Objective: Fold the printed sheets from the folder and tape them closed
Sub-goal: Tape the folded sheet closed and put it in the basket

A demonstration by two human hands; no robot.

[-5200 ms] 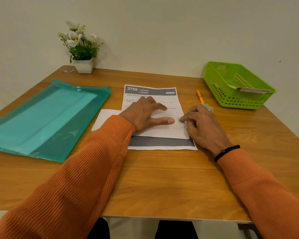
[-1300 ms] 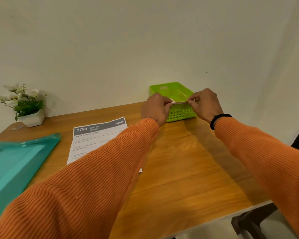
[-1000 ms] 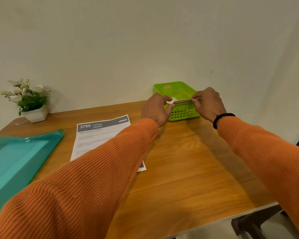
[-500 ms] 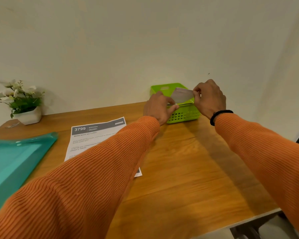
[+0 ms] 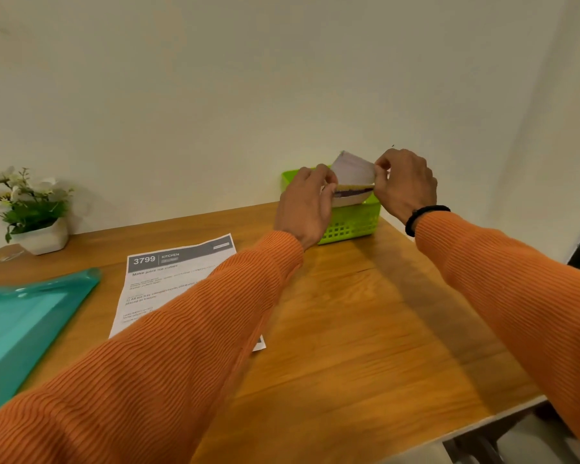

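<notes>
Wooden table [image 5: 365,329], folded sheet [image 5: 354,172] pinched between both hands' grip above basket [image 5: 352,224]

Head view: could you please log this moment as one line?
both hands hold folded sheet above basket | printed sheet flat on table

You're wearing long orange ribbed-knit sleeves [image 5: 168,356] on both arms, cuffs ending at your wrists, and there's a black band [image 5: 424,218] snug around your right wrist, just beyond that cuff.
</notes>
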